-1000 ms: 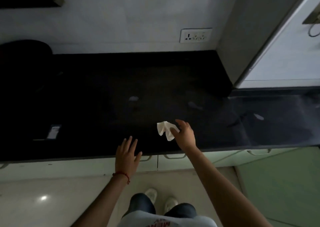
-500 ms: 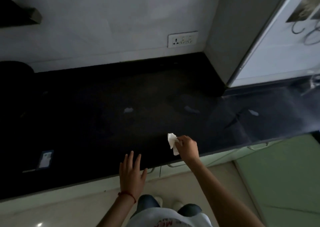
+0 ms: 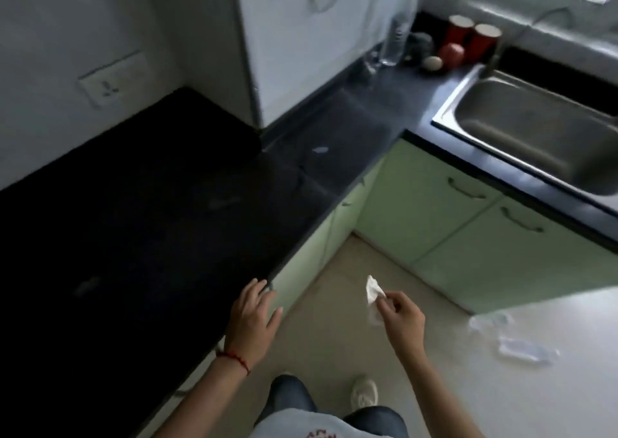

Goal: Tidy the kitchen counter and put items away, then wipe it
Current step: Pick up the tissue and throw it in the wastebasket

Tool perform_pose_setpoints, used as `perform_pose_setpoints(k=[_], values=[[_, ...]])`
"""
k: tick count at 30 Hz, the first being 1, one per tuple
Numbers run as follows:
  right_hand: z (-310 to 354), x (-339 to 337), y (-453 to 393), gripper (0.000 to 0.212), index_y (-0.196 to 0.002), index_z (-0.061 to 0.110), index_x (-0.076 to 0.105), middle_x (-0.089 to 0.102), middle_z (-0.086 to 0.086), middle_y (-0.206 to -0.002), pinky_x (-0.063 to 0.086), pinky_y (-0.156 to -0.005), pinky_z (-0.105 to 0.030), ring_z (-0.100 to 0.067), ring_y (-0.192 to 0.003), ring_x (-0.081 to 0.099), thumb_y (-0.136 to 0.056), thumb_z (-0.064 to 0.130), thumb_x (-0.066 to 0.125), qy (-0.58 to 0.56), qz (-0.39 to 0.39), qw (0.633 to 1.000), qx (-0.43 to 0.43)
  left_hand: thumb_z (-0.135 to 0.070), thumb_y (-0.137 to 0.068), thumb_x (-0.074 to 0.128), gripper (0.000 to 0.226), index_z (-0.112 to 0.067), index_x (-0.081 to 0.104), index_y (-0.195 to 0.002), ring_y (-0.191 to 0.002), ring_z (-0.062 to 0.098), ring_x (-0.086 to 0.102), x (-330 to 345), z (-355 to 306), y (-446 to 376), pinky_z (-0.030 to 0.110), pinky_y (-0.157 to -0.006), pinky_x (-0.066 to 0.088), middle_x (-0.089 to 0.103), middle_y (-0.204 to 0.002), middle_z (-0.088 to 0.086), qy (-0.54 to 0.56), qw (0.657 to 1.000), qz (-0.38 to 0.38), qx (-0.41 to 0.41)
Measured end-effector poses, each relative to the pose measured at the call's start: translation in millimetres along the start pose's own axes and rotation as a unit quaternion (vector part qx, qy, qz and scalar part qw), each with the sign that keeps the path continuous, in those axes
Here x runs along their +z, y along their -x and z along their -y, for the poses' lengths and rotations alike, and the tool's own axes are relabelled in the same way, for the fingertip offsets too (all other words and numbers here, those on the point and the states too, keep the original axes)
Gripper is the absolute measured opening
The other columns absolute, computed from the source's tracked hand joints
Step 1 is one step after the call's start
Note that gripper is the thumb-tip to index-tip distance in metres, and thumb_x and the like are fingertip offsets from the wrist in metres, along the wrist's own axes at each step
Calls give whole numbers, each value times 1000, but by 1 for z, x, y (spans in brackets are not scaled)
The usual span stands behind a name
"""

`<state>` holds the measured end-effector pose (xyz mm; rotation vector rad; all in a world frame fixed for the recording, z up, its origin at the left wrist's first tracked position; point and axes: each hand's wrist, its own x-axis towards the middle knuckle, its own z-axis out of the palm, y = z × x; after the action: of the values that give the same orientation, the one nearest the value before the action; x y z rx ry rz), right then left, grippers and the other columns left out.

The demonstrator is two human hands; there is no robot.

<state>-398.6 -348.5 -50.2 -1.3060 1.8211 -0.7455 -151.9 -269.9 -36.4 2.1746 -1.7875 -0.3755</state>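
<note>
My right hand (image 3: 399,315) pinches a small crumpled white tissue (image 3: 373,292) in the air over the floor, off the black counter (image 3: 140,223). My left hand (image 3: 254,319) hovers open with spread fingers at the counter's front edge, a red thread around its wrist. Small pale scraps lie on the counter (image 3: 320,150), one (image 3: 87,284) near the front left.
A steel sink (image 3: 531,133) is set in the counter at the right, with red cups (image 3: 471,41), a clear bottle (image 3: 394,44) and small items behind it. Green cabinet doors (image 3: 434,203) run below. Clear plastic litter (image 3: 511,340) lies on the floor. A wall socket (image 3: 112,81) is at left.
The view has swung right, bringing the sink into sight. My right hand has lifted the tissue off the counter and carried it out over the floor; my left hand stays at the edge.
</note>
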Motion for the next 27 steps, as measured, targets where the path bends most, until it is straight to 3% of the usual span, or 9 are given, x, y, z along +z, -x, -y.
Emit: perform_pose_setpoints(k=[3, 5, 7, 11, 14, 21, 27], values=[[-56, -54, 12, 6, -76, 18, 67, 63, 1, -67, 39, -56, -18, -19, -68, 58, -81, 14, 66, -5, -54, 995, 81, -14, -68, 79, 33, 0, 69, -96, -106, 39, 62, 20, -39, -17, 51, -88, 51, 66, -108, 24, -15, 995, 71, 76], [-96, -87, 24, 3, -79, 19, 66, 61, 1, -66, 38, -56, -25, -23, -71, 58, -82, 18, 65, -9, -82, 986, 144, -24, -84, 63, 36, -4, 62, -114, -120, 32, 52, 40, -69, -22, 42, -100, 43, 59, -123, 18, -2, 987, 129, 99], [-130, -110, 35, 8, -85, 13, 69, 60, -4, -68, 36, -62, -29, -22, -71, 55, -82, 19, 65, -12, -105, 974, 199, -34, -91, 49, 41, -12, 53, -125, -123, 23, 46, 62, -89, -26, 32, -102, 38, 52, -130, 9, -9, 975, 193, 111], [-208, -180, 70, 13, -86, 8, 72, 69, -15, -77, 40, -68, -31, -30, -82, 63, -81, 19, 66, -59, -163, 939, 296, -43, -92, 41, 47, -17, 45, -130, -126, 20, 43, 120, -170, -18, 32, -106, 36, 48, -135, 5, -86, 916, 364, 143], [-257, -231, 95, 14, -84, 7, 73, 71, -21, -85, 41, -71, -34, -35, -88, 64, -80, 20, 69, -81, -211, 912, 342, -44, -92, 43, 46, -16, 46, -129, -127, 20, 43, 161, -243, -2, 34, -108, 35, 49, -136, 5, -97, 878, 442, 154], [-333, -325, 142, 18, -88, 1, 73, 71, -25, -89, 37, -67, -31, -37, -90, 64, -82, 16, 67, -109, -306, 843, 428, -29, -91, 53, 28, -11, 63, -109, -105, 21, 58, 224, -394, 23, 25, -84, 43, 65, -115, 9, 10, 858, 502, 109], [-368, -377, 131, 19, -88, -2, 72, 71, -27, -90, 43, -71, -34, -39, -89, 64, -82, 15, 67, -133, -348, 803, 465, -25, -90, 54, 25, -9, 66, -104, -98, 24, 60, 267, -471, 5, 27, -79, 43, 68, -106, 11, 37, 867, 489, 87]])
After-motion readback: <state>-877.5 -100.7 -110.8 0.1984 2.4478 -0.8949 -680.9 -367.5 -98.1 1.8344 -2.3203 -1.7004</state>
